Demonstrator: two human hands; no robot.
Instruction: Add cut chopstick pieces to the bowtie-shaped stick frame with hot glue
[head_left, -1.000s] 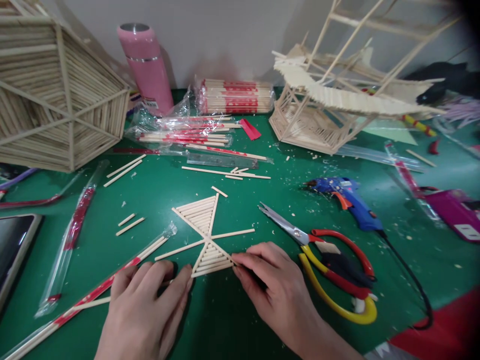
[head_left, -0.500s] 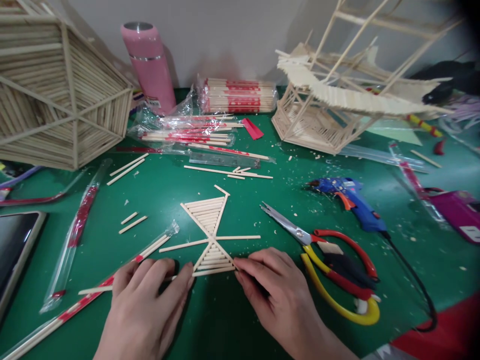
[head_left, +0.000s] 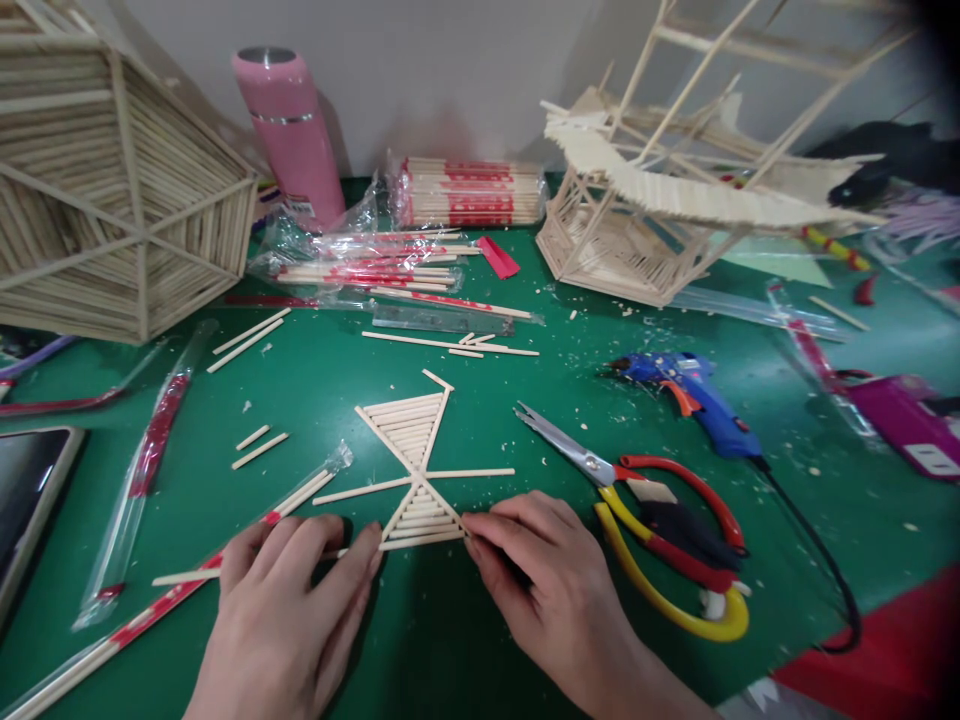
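Wooden stick fan [head_left: 414,470], flat on the green mat [head_left: 480,420] at near centre: your right hand [head_left: 551,590] meets its lower right corner with thumb and forefinger pressed together at the end of the lowest stick; whether they truly pinch it cannot be told. Your left hand [head_left: 289,620] lies palm down just left of the fan, fingers loosely spread, fingertips at the lowest stick's left end, with a loose stick [head_left: 187,577] running out leftward from under it. Just right of your right hand: scissors [head_left: 660,530], red and yellow handles, blades pointing up-left. Beyond them: blue glue gun [head_left: 694,400], black cord trailing right. Left of the fan: sleeved chopsticks [head_left: 146,465] and short offcuts [head_left: 255,445]. Behind the fan: clear ruler [head_left: 442,320], opened chopstick packs [head_left: 375,262], a full bundle [head_left: 472,192]. Back wall: pink flask [head_left: 289,135]. Far left: stick-built hexagon [head_left: 112,190]. Far right: stick pavilion [head_left: 645,210]. Left edge: tablet [head_left: 30,490].
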